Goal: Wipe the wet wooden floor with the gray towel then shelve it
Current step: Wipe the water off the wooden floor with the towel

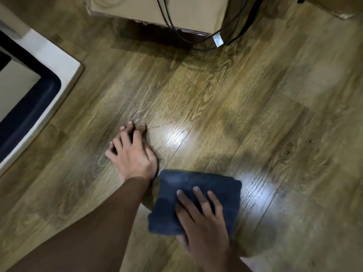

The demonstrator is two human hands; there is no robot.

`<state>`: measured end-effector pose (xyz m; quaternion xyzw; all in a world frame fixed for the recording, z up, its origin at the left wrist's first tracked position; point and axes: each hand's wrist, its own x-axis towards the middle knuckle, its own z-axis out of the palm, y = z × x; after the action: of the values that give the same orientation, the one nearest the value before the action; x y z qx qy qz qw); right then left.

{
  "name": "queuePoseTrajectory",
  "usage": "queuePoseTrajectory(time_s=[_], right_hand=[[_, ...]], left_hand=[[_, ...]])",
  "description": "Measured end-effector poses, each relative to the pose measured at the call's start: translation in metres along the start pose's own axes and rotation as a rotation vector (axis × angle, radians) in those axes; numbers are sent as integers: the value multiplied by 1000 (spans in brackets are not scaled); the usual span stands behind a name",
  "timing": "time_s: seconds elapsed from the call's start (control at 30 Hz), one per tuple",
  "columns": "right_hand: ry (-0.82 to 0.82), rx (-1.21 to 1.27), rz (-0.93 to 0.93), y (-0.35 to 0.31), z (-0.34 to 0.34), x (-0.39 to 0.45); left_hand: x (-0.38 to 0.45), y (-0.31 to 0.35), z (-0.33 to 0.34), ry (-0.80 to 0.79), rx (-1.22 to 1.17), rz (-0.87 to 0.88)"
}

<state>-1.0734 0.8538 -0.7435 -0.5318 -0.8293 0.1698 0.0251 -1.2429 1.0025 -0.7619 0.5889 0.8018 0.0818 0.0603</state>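
A folded dark gray towel (182, 195) lies flat on the wooden floor (225, 114) at lower centre. My right hand (204, 220) presses down on the towel with straight, spread fingers. My left hand (131, 152) rests on the bare floor just left of and beyond the towel, fingers spread, holding nothing. Shiny wet-looking patches reflect light beside the left hand and to the right of the towel.
A white unit with a dark-rimmed opening (35, 91) stands at the left. A pale cabinet or box (176, 10) sits at the top with black cables (196, 40) and a white tag (218, 39) hanging to the floor. Another box corner (341, 8) shows top right.
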Motion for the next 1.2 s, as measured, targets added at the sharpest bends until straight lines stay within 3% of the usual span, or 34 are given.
queuePoseTrajectory(time_s=[0.07, 0.13, 0.27, 0.37, 0.63, 0.8, 0.93, 0.97, 1.07, 1.2], right_hand=[[-19, -44, -117, 20, -10, 15], [55, -108, -86, 47, -27, 54], [247, -117, 326, 95, -63, 160], [306, -106, 484, 103, -70, 203], [288, 42, 237, 20, -9, 67], [242, 38, 246, 18, -9, 61], [237, 29, 282, 13, -11, 62], [238, 27, 284, 13, -11, 62], [238, -5, 275, 17, -9, 62], [244, -19, 268, 16, -8, 64]], left_hand=[[1, -2, 1, -2, 9, 1], [2, -3, 1, 5, -4, 10], [5, -4, 1, 11, -10, 21], [6, -4, 1, 9, -7, 32], [13, -8, 5, 46, 25, 39], [15, -7, -6, -15, -31, 16], [13, -37, -17, -63, -146, 115], [9, -54, -20, -44, -109, 70], [-9, -98, -24, 6, -17, -280], [-20, -110, -10, -36, 2, -273]])
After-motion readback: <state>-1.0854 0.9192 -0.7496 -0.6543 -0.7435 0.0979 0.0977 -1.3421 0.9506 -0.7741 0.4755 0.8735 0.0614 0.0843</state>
